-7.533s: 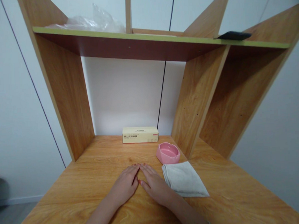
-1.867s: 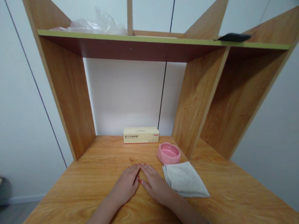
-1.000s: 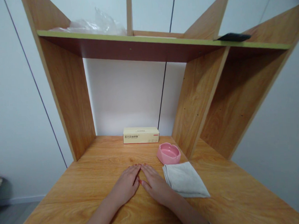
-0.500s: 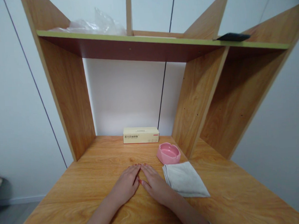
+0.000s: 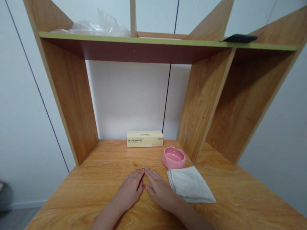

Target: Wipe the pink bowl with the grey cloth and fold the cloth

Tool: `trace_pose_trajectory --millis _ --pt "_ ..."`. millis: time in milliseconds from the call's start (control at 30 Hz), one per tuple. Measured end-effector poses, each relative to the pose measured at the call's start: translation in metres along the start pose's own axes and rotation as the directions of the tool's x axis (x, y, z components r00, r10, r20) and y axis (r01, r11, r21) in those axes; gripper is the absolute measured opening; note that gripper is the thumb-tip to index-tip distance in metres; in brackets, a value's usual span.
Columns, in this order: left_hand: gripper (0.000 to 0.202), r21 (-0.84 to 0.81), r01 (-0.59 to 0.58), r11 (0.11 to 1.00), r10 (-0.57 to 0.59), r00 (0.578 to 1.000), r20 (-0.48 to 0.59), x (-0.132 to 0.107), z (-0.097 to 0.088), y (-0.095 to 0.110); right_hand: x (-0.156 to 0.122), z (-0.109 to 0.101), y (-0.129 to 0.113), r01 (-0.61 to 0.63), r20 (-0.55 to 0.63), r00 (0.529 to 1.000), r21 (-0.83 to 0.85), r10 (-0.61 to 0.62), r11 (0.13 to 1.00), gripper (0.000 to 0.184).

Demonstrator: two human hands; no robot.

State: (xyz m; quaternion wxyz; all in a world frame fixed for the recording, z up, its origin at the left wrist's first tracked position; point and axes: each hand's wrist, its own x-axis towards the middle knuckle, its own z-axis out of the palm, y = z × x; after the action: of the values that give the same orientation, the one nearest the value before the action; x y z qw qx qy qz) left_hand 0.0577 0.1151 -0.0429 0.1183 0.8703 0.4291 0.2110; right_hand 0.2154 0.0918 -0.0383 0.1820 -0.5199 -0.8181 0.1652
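Observation:
My left hand (image 5: 130,189) and my right hand (image 5: 158,188) lie flat, palms down, on the wooden desk (image 5: 78,198), fingertips touching in the middle. Both are open and hold nothing. Just right of my right hand lies a folded white cloth (image 5: 190,185). Behind the cloth stands a pink ashtray (image 5: 173,157). A long cream box (image 5: 144,138) with printed text sits at the back of the desk against the wall.
A wooden hutch rises from the desk, with upright panels at left (image 5: 70,98) and right (image 5: 201,102). On its green-edged shelf (image 5: 139,39) lie a crumpled clear plastic bag (image 5: 94,25) and a flat black object (image 5: 239,38). White walls surround the desk.

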Motion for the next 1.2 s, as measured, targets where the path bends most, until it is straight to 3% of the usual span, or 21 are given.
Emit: trace_pose_trajectory --millis 533,633,700,733,800,900,967,1033,1100,1200 --pt "0.046 -0.014 -0.01 1.0 0.01 1.0 -0.025 -0.002 -0.001 0.001 0.001 0.003 -0.002 0.01 -0.015 1.0 -0.008 -0.01 1.0 0.053" --pt "0.045 0.005 -0.004 1.0 0.005 1.0 -0.014 -0.002 -0.003 0.004 0.004 -0.008 -0.007 0.008 -0.039 0.999 -0.047 -0.01 0.999 0.045" --pt "0.043 0.024 0.002 1.0 -0.002 1.0 0.003 -0.002 -0.005 0.006 0.007 -0.026 -0.009 -0.07 -0.121 0.991 -0.159 0.051 0.985 0.036" --pt "0.043 0.03 0.003 1.0 -0.003 1.0 0.007 -0.003 -0.005 0.007 0.008 -0.038 -0.008 -0.145 -0.191 0.977 -0.235 0.1 0.961 0.033" --pt "0.042 0.031 0.003 1.0 -0.003 1.0 0.002 -0.003 -0.006 0.008 0.009 -0.064 0.0 -0.364 -0.385 0.897 -0.359 0.218 0.86 0.031" --pt "0.042 0.022 0.005 1.0 -0.004 1.0 -0.022 -0.003 -0.006 0.008 0.007 -0.098 0.023 -0.587 -0.524 0.774 -0.383 0.356 0.713 0.033" --pt "0.042 0.02 0.002 1.0 -0.001 1.0 -0.027 -0.004 -0.004 0.007 0.004 -0.111 0.042 -0.662 -0.51 0.727 -0.344 0.459 0.666 0.038" --pt "0.042 0.014 -0.001 1.0 0.001 1.0 -0.03 -0.004 -0.004 0.007 0.002 -0.116 0.06 -0.696 -0.412 0.709 -0.277 0.573 0.662 0.046" --pt "0.042 0.004 0.005 1.0 -0.005 0.999 -0.034 -0.004 -0.004 0.008 0.003 -0.115 0.075 -0.7 -0.3 0.711 -0.221 0.636 0.679 0.05" --pt "0.042 -0.023 0.017 1.0 -0.018 0.998 -0.052 -0.003 -0.006 0.011 0.01 -0.11 0.088 -0.664 -0.216 0.747 -0.196 0.629 0.722 0.036"
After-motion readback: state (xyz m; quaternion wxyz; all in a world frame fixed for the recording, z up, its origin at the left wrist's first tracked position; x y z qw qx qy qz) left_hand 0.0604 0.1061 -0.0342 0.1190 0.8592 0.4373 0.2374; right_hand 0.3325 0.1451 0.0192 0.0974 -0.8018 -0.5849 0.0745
